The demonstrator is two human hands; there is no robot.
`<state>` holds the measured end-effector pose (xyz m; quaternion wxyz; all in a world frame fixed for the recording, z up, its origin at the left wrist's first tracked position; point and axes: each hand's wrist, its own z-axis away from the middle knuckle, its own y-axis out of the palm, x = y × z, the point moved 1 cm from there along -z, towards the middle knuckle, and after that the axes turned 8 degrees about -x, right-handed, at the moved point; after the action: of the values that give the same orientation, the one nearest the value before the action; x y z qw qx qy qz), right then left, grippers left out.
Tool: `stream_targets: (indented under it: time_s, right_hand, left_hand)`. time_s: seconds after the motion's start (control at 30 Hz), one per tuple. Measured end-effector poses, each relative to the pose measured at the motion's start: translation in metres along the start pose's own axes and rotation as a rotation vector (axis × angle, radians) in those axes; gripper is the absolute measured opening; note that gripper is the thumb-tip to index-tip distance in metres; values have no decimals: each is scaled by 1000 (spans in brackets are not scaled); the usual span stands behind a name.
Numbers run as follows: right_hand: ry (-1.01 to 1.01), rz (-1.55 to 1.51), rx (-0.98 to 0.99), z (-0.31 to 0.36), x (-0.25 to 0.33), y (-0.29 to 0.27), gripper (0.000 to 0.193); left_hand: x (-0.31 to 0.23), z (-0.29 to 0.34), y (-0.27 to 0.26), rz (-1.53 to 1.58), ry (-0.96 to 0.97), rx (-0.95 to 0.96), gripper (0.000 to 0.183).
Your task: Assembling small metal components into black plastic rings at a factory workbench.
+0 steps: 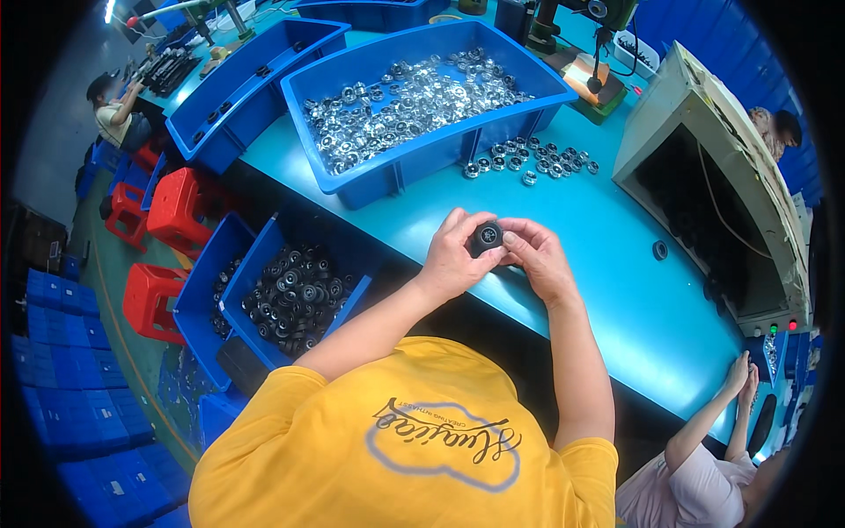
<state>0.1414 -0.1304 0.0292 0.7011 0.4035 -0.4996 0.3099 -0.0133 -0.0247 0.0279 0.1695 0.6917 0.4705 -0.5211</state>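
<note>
Over the table's front edge, my left hand (455, 255) and my right hand (541, 260) meet around a small black wheel (488, 236). Its round face, with a pale mark in the middle, is turned up. The fingers of my left hand wrap its left side, while my right thumb and fingers press on its right side. Beyond my hands, several shiny silver wheel hubs (529, 178) lie loose on the table. More silver hubs (387, 128) are heaped in a large blue bin (350, 187). A black ring (660, 250), like a small tyre, lies to the right.
Black wheels (295, 299) fill a blue crate (356, 301) at my left. A pale box-shaped machine (673, 114) with a dark opening stands at the right. Red stools (154, 301) are on the floor. At the lower right, a co-worker's hands (744, 374) reach over the turquoise table (607, 326).
</note>
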Motion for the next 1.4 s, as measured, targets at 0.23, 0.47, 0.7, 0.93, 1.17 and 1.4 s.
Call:
stream_targets:
  time_s: [0.23,0.47,0.7,0.93,1.17,1.4]
  right_hand:
    - [31,-23,-7,1,2,1,45]
    - [31,-34,19,0,1,0,49]
    - [13,-8,45,-1,-2,-3,47]
    - [-36,28,10,5,8,5,44]
    - [-307,809,-270,38,82,-67,32]
    - [-326,1285,-1087,74,71,-246,26]
  left_hand:
    - [1,-1,-2,12,10,-6,49]
    - [2,0,-1,13,-1,26,50]
    - [4,2,0,-10,32,43,49]
    - [-1,-2,-9,110,-22,14,43]
    - [7,46,-155,-449,108,-154,43]
    - [91,111,-299,-873,-265,-291,40]
